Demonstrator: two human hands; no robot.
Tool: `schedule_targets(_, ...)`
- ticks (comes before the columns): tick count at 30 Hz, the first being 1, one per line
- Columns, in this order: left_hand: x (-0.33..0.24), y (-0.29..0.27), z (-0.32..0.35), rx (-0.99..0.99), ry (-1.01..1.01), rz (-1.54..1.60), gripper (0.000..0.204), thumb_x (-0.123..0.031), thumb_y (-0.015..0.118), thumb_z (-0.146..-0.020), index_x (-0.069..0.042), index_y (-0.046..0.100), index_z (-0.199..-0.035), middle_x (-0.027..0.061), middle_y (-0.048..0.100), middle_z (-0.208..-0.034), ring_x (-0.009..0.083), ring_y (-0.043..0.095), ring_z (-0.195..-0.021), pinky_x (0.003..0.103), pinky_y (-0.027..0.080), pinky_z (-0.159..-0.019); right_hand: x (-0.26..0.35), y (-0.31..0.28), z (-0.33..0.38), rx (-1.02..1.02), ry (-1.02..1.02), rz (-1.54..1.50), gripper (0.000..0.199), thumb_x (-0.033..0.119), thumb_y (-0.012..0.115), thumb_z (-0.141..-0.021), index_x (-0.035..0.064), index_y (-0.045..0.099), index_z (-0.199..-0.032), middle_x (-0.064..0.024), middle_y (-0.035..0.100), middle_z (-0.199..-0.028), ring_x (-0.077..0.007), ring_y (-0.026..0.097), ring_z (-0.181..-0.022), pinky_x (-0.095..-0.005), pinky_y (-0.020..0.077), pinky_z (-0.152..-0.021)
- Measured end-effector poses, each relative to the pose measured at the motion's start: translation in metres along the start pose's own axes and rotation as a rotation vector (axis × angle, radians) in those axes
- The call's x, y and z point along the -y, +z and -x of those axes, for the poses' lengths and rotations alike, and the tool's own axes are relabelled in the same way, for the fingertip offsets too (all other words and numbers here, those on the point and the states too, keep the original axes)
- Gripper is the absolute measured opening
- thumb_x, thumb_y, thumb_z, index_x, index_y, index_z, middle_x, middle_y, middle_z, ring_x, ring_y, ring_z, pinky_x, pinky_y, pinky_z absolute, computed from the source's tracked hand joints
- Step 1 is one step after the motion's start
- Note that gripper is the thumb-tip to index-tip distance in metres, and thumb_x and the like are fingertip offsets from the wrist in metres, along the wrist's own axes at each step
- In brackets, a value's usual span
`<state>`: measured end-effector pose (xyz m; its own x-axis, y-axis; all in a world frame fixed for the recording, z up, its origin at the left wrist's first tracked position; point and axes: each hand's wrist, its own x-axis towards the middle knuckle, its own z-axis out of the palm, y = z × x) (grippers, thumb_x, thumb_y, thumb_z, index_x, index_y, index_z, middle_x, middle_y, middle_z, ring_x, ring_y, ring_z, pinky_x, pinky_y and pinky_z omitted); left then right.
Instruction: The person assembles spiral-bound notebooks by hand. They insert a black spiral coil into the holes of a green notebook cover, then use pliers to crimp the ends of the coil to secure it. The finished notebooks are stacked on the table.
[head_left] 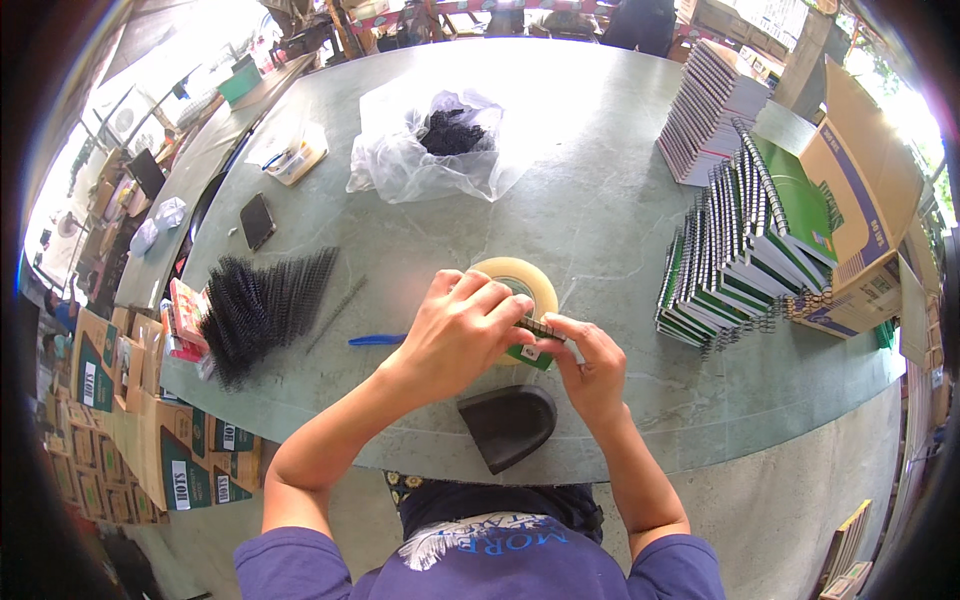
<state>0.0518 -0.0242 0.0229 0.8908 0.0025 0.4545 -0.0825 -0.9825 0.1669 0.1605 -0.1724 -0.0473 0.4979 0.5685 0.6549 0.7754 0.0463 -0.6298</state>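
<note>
Over the near middle of the table, my left hand (455, 325) and my right hand (592, 368) pinch a small green spiral notebook (533, 355) between them. Its dark coil edge (541, 328) faces up, running from the left fingers to the right thumb and fingertips. Much of the notebook is hidden by my left hand. Just behind it lies a wide roll of yellowish tape (538, 279), partly covered by that hand. A black rounded wedge-like piece (508, 425) rests on the table below the hands. A blue slim tool (377, 340) lies left of my left wrist.
Left, black binding coils (265, 310) are heaped beside red-and-white packs (185, 318); a phone (257, 221) lies farther back. A clear plastic bag (385, 160) holds more black coils. Stacked spiral notebooks (735, 250) and an open carton (865, 200) stand right.
</note>
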Motion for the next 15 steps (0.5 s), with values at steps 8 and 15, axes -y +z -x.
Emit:
schedule_targets(8, -0.001, -0.006, -0.002, 0.083, 0.019, -0.056, 0.024, -0.020, 0.063, -0.080, -0.004, 0.062, -0.097, 0.0074, 0.064, -0.091, 0.0245, 0.056, -0.096, 0.039, 0.039, -0.087, 0.007, -0.001, -0.007, 0.199, 0.350, -0.276, 0.014, 0.005, 0.062, -0.081, 0.0036, 0.063, -0.095, -0.0112, 0.066, -0.080, -0.0182, 0.064, -0.063, -0.0299, 0.0490, -0.054)
schedule_targets(15, 0.004, 0.000, 0.000, 0.078, 0.018, -0.038, 0.020, -0.016, 0.064, -0.076, -0.003, 0.061, -0.091, 0.0088, 0.062, -0.085, 0.0259, 0.056, -0.095, 0.038, 0.039, -0.087, 0.010, 0.004, -0.006, 0.165, 0.415, -0.331, 0.014, 0.000, 0.055, -0.084, 0.0007, 0.062, -0.097, -0.0102, 0.067, -0.080, -0.0145, 0.067, -0.067, -0.0265, 0.0526, -0.060)
